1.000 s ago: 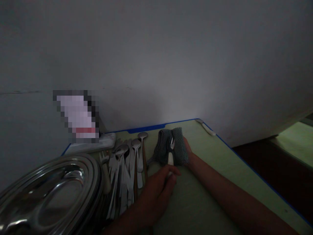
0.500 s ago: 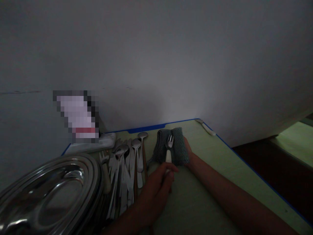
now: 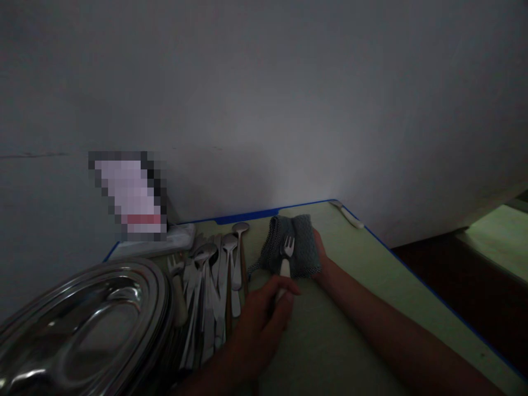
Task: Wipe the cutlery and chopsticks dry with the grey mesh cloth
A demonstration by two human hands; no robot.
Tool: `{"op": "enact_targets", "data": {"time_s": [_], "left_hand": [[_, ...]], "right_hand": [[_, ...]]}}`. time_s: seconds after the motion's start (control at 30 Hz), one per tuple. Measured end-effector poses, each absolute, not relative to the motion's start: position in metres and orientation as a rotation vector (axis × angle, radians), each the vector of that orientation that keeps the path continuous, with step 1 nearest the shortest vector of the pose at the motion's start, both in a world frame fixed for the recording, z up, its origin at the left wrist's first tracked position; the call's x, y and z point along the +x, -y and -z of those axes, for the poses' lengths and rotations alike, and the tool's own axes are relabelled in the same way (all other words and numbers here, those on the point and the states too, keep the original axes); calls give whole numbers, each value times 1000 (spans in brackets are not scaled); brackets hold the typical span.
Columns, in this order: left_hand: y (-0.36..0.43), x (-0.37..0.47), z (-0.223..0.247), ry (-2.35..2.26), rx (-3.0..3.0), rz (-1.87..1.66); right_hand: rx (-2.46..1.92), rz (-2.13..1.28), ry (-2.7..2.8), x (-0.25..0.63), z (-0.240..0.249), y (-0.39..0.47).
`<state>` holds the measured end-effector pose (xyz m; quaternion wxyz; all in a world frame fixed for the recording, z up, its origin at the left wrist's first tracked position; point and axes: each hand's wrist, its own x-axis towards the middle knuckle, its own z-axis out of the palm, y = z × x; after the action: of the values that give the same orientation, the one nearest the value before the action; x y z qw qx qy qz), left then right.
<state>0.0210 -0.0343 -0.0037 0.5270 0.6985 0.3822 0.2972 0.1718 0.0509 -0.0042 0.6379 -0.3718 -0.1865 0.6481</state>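
Fork is pinched by its handle in the left hand, presumably leaving tines free over the cloth; right hand behind, grip hidden.

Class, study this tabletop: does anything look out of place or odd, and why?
One pale-handled utensil looks stray: it lies alone near the far right corner of the table, apart from the cutlery heap beside the metal dishes and from the fork in the left hand. No spill or damage shows.

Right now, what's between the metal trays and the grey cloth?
A heap of cutlery, spoons among it, lies on the table, left of the cloth; the head view shows it.
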Motion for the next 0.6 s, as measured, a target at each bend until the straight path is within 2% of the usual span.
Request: {"op": "enact_targets", "data": {"time_s": [0.33, 0.6], "left_hand": [[35, 24, -2, -919, 1679, -693], [35, 23, 0, -903, 1659, -697]], "right_hand": [[-796, -1658, 361, 170, -4, -47], [-854, -1598, 552, 170, -1, -49]]}}
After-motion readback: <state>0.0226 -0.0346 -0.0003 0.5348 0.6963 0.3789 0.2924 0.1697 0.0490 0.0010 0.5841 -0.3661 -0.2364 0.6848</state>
